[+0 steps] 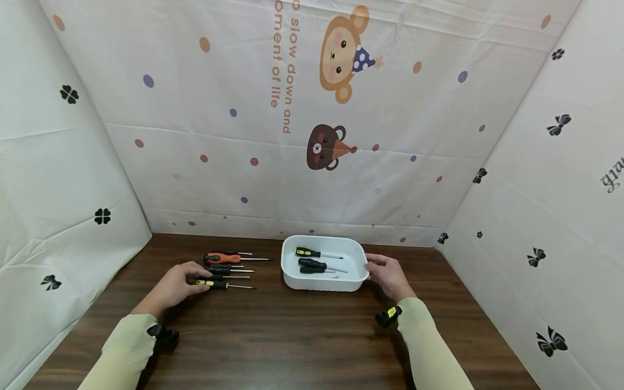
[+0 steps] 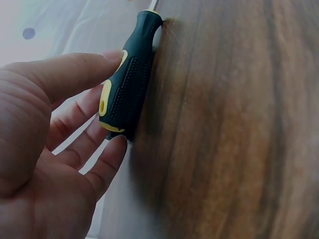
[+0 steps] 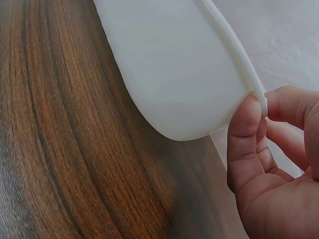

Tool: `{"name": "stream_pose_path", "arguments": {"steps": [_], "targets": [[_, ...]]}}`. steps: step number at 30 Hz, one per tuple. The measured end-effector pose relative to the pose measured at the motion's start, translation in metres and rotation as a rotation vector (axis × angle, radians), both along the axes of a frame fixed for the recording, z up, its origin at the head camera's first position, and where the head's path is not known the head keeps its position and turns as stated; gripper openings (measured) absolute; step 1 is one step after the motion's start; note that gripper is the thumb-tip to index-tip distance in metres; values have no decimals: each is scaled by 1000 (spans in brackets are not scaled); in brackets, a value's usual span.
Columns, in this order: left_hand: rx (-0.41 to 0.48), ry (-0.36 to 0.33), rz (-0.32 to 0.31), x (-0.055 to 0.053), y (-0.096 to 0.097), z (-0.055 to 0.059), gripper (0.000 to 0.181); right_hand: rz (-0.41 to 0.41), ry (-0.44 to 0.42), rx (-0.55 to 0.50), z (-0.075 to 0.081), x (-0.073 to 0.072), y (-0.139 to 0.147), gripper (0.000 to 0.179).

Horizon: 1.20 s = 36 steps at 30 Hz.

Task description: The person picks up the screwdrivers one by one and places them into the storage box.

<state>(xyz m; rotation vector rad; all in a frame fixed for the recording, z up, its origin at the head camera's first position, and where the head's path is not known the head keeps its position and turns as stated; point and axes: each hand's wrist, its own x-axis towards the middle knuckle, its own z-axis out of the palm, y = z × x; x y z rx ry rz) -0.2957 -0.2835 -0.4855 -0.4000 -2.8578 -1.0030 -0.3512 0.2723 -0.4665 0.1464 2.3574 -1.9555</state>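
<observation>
Carefully, I'm pinching the yellow-and-black screwdriver (image 1: 221, 284), at the head view's lower left, with my left grip (image 1: 175, 284); my right grip (image 1: 389, 276) is pinching the white tray (image 1: 288, 277) rim. Neighbouring screwdrivers (image 1: 223, 259), crowding close, could be snagging it.

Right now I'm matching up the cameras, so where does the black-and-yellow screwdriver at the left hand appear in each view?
Head: the black-and-yellow screwdriver is left of centre, in the lower half, at the left hand.
Left wrist: its handle is upper left of centre, the shaft leaving the top edge.
Right wrist: not in it.
Shared landmark: the dark wood tabletop, in all three.
</observation>
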Motion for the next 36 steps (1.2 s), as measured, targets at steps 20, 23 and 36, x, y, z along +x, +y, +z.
{"name": "stream_pose_path", "arguments": {"steps": [20,23,36], "targets": [[-84,51,0,-7,6,-3,21,-10,-10,-9,-2,-2,1,42],[-94,41,2,-7,7,-3,21,-4,-11,-2,-1,-2,2,42],[-100,0,23,-4,7,-1,23,-1,-10,-6,-2,-2,2,41]]}}
